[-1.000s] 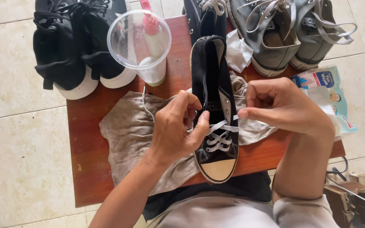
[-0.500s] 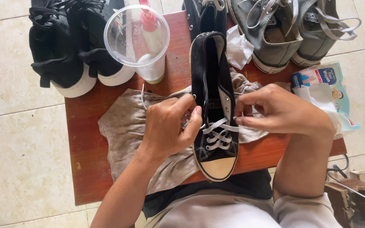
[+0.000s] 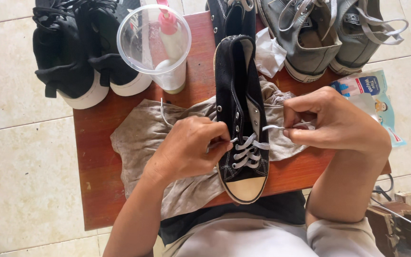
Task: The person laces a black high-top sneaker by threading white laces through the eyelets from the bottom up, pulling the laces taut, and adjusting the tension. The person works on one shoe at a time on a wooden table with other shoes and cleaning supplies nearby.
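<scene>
My left hand [image 3: 186, 150] had slid in closer against the side of the black canvas high-top sneaker with the cream rubber toe cap [image 3: 241, 119], and its fingers were now curled almost shut, pinching one end of the white flat shoelace [image 3: 246, 147] right at the eyelets. A second before, that hand had sat a little further up the shoe. My right hand [image 3: 331, 121] had kept its place on the other side, fingers closed tight around the other end of the lace, which ran taut from the shoe to my fingertips. Only the lowest few rows near the toe were crossed; the eyelets further up the shoe were bare. I judged the lacing to be in its early part, with the ends being drawn even.

The sneaker lay toe toward me on a crumpled, stained grey-beige cloth [image 3: 143, 143], which was spread over a small reddish-brown wooden table [image 3: 96, 176]. At the far edge stood a clear plastic cup [image 3: 153, 40] with a white bottle with a pink cap [image 3: 172, 52] seen through and behind it. A second black sneaker [image 3: 229, 16] lay beyond the first, with a wad of white tissue [image 3: 268, 52] beside it. A pair of black shoes with white soles [image 3: 79, 52] sat at the far left, a pair of grey canvas sneakers [image 3: 329, 33] at the far right, and a blue-and-white plastic packet [image 3: 372, 97] near my right wrist. The floor [image 3: 20, 157] was pale cream tile.
</scene>
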